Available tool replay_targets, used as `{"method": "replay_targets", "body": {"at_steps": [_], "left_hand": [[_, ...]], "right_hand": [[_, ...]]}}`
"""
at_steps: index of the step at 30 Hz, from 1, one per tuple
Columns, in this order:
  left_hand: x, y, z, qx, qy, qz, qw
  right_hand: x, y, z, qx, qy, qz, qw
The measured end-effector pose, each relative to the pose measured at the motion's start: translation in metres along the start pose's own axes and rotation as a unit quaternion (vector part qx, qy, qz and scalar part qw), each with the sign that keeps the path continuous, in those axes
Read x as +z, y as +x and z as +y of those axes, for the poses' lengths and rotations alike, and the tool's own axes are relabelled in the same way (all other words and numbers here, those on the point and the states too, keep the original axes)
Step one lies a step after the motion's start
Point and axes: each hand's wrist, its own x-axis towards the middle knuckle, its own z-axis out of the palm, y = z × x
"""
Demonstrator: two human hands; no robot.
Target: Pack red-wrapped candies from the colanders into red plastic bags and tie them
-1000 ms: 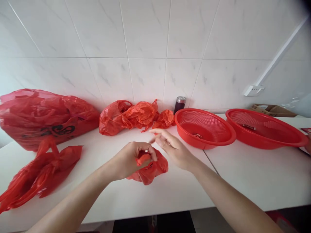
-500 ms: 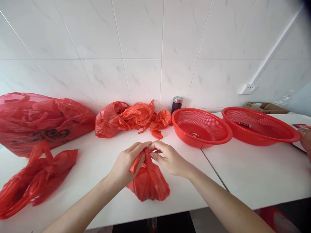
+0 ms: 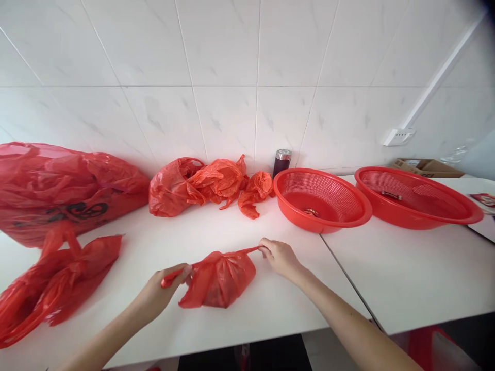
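Note:
A small red plastic bag (image 3: 218,278) lies on the white counter (image 3: 270,304) in front of me, its two handles pulled out sideways. My left hand (image 3: 160,291) is pinched shut on the left handle, low and left of the bag. My right hand (image 3: 280,256) is closed on the right handle, stretched taut above the bag's right side. What is inside the bag is hidden by the plastic.
Two red mesh baskets (image 3: 323,198) (image 3: 417,198) sit to the right, each with a small item inside. Crumpled red bags (image 3: 209,183) and a dark flask (image 3: 281,163) stand by the tiled wall. A large full red bag (image 3: 65,185) and a flat one (image 3: 58,281) lie left.
My hands met above the bag at its handles, then drew apart sideways, pulling the handles tight. The bag has dropped lower onto the counter.

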Motion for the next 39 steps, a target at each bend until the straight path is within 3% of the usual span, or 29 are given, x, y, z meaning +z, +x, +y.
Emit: {"method": "replay_targets", "body": {"at_steps": [5,8,11,17,25,31,34,37,39], "left_hand": [[0.031,0.02,0.018,-0.029,-0.015,0.113,0.993],[0.05,0.032,0.02,-0.031,0.008,0.113,0.993],[0.056,0.043,0.01,-0.026,0.064,0.11,0.992],[0.046,0.056,-0.016,0.011,0.187,0.044,0.981],[0.051,0.062,-0.021,0.008,0.266,0.007,0.964],[0.029,0.04,-0.037,-0.076,0.215,0.038,0.973],[0.014,0.034,-0.042,-0.106,0.147,0.006,0.983],[-0.004,0.038,-0.035,-0.102,0.095,-0.019,0.99],[-0.011,0.044,-0.022,-0.084,0.093,0.03,0.992]], "right_hand": [[0.03,0.009,-0.051,0.047,0.021,0.082,0.995],[0.052,0.012,-0.072,0.065,-0.016,0.065,0.996],[0.06,0.018,-0.068,0.07,-0.051,0.032,0.996],[0.053,0.039,-0.037,0.096,-0.084,0.024,0.992],[0.069,0.042,-0.026,0.137,-0.101,0.025,0.985],[0.068,0.042,-0.018,0.162,-0.061,0.066,0.983],[0.067,0.041,-0.017,0.165,-0.028,0.089,0.982],[0.065,0.039,-0.016,0.158,0.017,0.107,0.981],[0.064,0.038,-0.015,0.148,0.053,0.118,0.98]]}}
